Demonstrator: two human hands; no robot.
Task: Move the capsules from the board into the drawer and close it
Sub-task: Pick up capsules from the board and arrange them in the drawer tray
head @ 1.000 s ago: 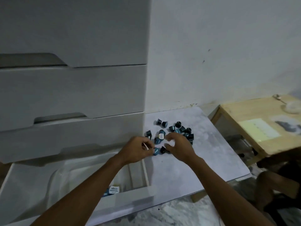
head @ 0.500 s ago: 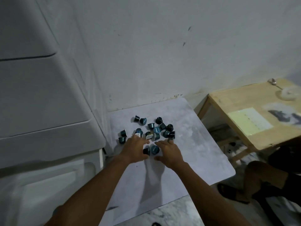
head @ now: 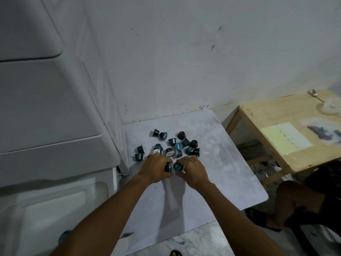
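My left hand (head: 156,169) grips a dark capsule (head: 168,167), my right hand (head: 192,171) a teal capsule (head: 178,166) — grabbing more could spill them off the board (head: 221,172), short of the lower-left drawer (head: 55,209).

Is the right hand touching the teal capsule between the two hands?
Touching. The head view shows the right hand with finger and thumb curled round the teal capsule, no gap; the left hand pinches a dark capsule beside it.
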